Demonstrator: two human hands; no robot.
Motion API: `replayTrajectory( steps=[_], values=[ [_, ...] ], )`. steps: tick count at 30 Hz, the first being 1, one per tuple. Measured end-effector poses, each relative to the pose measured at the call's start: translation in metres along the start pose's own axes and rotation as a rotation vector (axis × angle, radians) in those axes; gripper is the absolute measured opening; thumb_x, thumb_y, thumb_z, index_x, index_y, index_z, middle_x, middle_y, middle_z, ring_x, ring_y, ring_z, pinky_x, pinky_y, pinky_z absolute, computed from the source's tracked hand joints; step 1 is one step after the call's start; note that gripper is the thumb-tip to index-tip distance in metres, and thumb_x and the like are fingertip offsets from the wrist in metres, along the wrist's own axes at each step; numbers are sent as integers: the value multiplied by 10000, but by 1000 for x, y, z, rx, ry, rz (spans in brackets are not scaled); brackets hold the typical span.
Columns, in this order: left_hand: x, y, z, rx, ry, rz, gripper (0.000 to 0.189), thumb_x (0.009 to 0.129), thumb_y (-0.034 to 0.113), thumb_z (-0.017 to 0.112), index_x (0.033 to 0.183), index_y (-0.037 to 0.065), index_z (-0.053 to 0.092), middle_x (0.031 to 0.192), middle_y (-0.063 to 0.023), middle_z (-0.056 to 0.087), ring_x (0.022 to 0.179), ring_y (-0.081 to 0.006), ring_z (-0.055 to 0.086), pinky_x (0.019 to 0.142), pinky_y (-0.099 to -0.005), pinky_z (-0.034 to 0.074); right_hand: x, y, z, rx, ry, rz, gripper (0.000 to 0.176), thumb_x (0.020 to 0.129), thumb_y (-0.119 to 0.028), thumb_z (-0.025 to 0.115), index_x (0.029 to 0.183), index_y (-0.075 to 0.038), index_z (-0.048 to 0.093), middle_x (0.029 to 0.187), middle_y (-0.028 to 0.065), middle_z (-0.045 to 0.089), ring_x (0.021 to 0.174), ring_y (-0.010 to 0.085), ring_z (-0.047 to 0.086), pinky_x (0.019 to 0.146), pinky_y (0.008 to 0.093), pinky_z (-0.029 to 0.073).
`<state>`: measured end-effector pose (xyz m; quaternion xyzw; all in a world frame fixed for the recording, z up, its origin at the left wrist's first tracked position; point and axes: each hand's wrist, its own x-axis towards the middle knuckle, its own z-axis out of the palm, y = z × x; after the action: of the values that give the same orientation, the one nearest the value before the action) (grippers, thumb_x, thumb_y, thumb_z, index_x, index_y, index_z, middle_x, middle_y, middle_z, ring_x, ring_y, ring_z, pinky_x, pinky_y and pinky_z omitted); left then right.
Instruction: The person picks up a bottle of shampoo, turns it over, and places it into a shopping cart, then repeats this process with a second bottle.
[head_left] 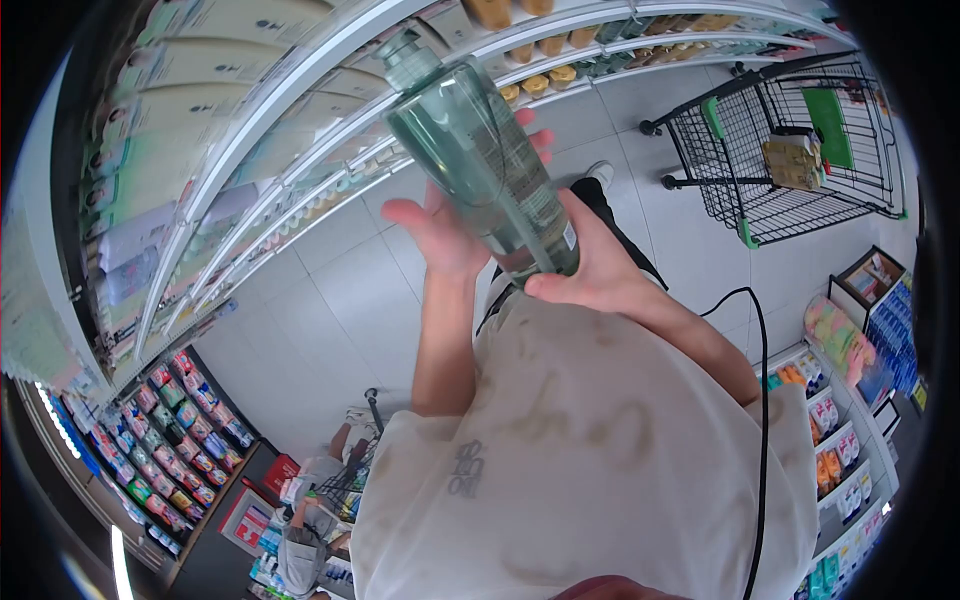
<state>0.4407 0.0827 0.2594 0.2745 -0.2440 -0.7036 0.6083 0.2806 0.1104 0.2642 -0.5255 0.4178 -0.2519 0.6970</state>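
A large translucent green pump bottle [480, 155] is tilted in front of my body, its pump head at the upper left. Around its lower end is my right hand [600, 255], with the thumb across the base. On the other side, my left hand [455, 235] lies behind the bottle, its thumb pointing out to the left and fingertips showing past the bottle's far side. The left palm seems to support the bottle from behind.
Curved store shelves [235, 160] with packages and bottles run along the left and top. A shopping cart [780, 150] holding a package stands at upper right. Another person [300, 550] is at lower left. A black cable [765, 420] hangs beside my shirt. More stocked shelves [850, 450] stand at right.
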Motion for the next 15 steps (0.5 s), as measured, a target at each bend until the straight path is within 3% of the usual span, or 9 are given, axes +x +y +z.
replayTrajectory(
  steps=[2, 3, 4, 6, 8, 10, 11, 13, 15],
  values=[
    [-7, 9, 0, 30, 103, 19, 1177, 645, 886, 449, 1425, 16, 304, 1336, -222, 467, 1145, -365, 548, 891, -464, 507, 0, -2, 7, -58, 36, -7, 781, 619, -294, 814, 1223, 32, 442, 1129, 216, 597, 1090, 293, 584, 924, 353, 429],
    [-12, 12, -2, 30, 105, 31, 1177, 645, 886, 449, 1425, 16, 304, 1336, -222, 467, 1145, -365, 548, 891, -464, 507, -1, -4, 12, -80, 34, 23, 788, 627, -274, 807, 1251, 26, 431, 1176, 190, 563, 1145, 271, 528, 972, 356, 384],
    [-16, 15, -5, 128, 111, -6, 1143, 662, 876, 441, 1431, 41, 308, 1355, -210, 448, 1209, -365, 490, 950, -496, 459, -2, -5, 17, -99, 38, 53, 796, 635, -254, 799, 1280, 19, 420, 1223, 164, 529, 1201, 249, 471, 1020, 360, 338],
    [-21, 16, -15, 223, 111, -39, 1110, 679, 867, 434, 1437, 66, 312, 1374, -197, 429, 1272, -365, 433, 1008, -527, 412, -3, -9, 27, -137, 40, 99, 795, 638, -252, 803, 1277, 21, 417, 1218, 166, 533, 1193, 248, 482, 1013, 358, 348],
    [-25, 14, -34, 269, 121, 12, 1069, 703, 853, 423, 1401, 45, 363, 1299, -164, 500, 1158, -298, 536, 949, -471, 473, -5, -9, 37, -173, 49, 151, 795, 640, -250, 807, 1275, 22, 413, 1213, 168, 537, 1185, 247, 493, 1005, 356, 358],
    [-33, 16, -48, 242, 104, -5, 1060, 701, 853, 426, 1381, 41, 384, 1270, -155, 520, 1097, -282, 567, 906, -446, 500, -7, -4, 44, -344, 46, 53, 833, 635, -313, 833, 1271, 12, 403, 1076, 220, 621, 1017, 322, 629, 882, 372, 467],
    [-36, 21, -49, 220, 89, -25, 1051, 700, 854, 429, 1361, 37, 405, 1241, -147, 539, 1037, -266, 598, 863, -421, 527, -7, 1, 47, -346, 50, 51, 833, 635, -313, 833, 1271, 12, 403, 1076, 220, 621, 1017, 322, 629, 882, 372, 467],
    [-41, 37, -46, 208, 39, -41, 1065, 686, 861, 436, 1358, 35, 405, 1230, -149, 541, 1019, -267, 605, 836, -417, 539, -8, 16, 54, -84, -6, -168, 818, 674, -339, 830, 1283, 0, 401, 1179, 196, 578, 1074, 289, 595, 920, 371, 443],
    [-46, 45, -47, 196, -17, -55, 1079, 672, 869, 443, 1354, 33, 406, 1219, -152, 544, 1001, -267, 612, 809, -413, 550, -6, 25, 57, 10, -79, -129, 839, 689, -353, 826, 1309, 3, 387, 1221, 171, 551, 1114, 268, 558, 950, 368, 417]
  ],
)
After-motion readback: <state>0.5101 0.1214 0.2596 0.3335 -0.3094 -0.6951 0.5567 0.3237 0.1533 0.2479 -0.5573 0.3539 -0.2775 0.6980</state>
